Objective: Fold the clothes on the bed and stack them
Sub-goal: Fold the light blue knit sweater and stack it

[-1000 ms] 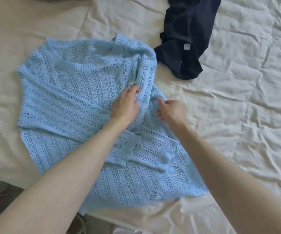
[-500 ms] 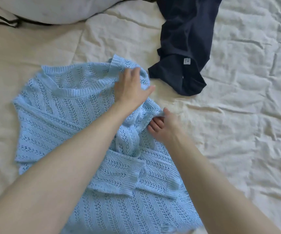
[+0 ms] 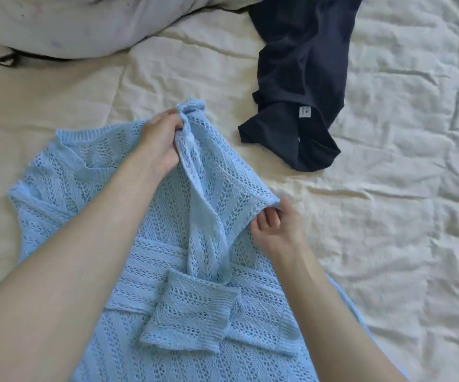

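Pale-blue open-knit sweater (image 3: 195, 271) lies on the cream bedsheet (image 3: 388, 244), its right side lifted: left hand (image 3: 159, 142) grips the shoulder fold, right hand (image 3: 275, 230) pinches the edge. Beyond the sweater's right shoulder, apart from it, sits a crumpled navy garment (image 3: 300, 78).
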Motion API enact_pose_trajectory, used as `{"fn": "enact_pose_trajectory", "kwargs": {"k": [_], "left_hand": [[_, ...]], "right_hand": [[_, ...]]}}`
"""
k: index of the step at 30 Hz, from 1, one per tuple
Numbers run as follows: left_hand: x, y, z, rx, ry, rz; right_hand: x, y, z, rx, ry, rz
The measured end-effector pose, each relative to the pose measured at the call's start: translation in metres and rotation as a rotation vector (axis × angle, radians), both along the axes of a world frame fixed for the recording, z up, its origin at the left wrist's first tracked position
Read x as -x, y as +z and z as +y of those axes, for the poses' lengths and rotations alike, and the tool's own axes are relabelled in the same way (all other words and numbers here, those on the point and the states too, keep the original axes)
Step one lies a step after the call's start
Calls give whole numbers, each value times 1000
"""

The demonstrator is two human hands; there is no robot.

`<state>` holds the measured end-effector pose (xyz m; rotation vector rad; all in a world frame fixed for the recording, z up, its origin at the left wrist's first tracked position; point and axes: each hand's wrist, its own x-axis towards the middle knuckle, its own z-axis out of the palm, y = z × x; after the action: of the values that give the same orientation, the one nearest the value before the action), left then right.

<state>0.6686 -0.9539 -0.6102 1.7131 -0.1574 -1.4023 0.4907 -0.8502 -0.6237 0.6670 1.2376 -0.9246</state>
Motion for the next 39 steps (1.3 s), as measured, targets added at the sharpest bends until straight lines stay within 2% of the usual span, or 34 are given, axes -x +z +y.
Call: {"fn": "enact_pose_trajectory", "kwargs": {"k": [3, 4, 6, 9, 12, 13, 14, 17, 18, 19, 20, 23, 24, 26, 28, 30, 31, 32, 34, 36, 37, 39], "left_hand": [[13, -5, -7, 20, -38, -7], [19, -7, -8, 9, -107, -91], [31, -10, -7, -17, -363, -405], [42, -20, -7, 25, -598, -826], [43, -20, -16, -24, -618, -953], [45, -16, -18, -37, -617, -914], [48, -13, -22, -32, -552, -796], [48, -8, -33, -26, -145, -189], [47, -8, -31, -30, -70, -68], [47, -11, -29, -28, -66, -57], [47, -13, -26, -22, -145, -177], [56, -18, -15, 27, -657, -868], [61, -20, -11, 22, -805, -1040], [67, -22, -7, -68, -954, -1159], [66, -22, -5, -117, -966, -1192], [61, -21, -6, -69, -881, -1129], [58, -17, -9, -55, -800, -1026], [55, -14, -13, -55, -684, -853], [54, -9, -23, -25, -421, -380], [60, -4, -31, 7, -294, -79], [62, -7, -33, 8, -262, -9], [64, -11, -31, -13, -240, 10]], "right_hand": [[-7, 2, 0, 24, 196, 37], [-7, 4, -2, 14, 242, 18], [-4, 6, -3, -3, 285, -14], [-2, 5, -2, 7, 205, 4], [3, 5, -2, 11, 89, 1], [5, 5, -3, 2, 63, -17], [7, 5, -4, -4, 33, -48], [12, 5, -6, 12, -122, -145], [12, 5, -6, 26, -145, -148], [11, 5, -6, 46, -120, -126], [9, 4, -7, 70, -51, -74], [3, 2, -5, 90, 273, 194], [2, 2, -5, 81, 358, 260], [1, 3, -6, 54, 444, 307], [2, 4, -8, 40, 445, 286], [4, 6, -7, 77, 370, 215], [5, 6, -7, 98, 298, 168], [7, 7, -6, 116, 213, 103], [11, 8, -7, 123, 28, -48], [14, 9, -12, 99, -111, -118], [15, 9, -14, 99, -133, -119], [15, 7, -17, 130, -77, -63]]}}
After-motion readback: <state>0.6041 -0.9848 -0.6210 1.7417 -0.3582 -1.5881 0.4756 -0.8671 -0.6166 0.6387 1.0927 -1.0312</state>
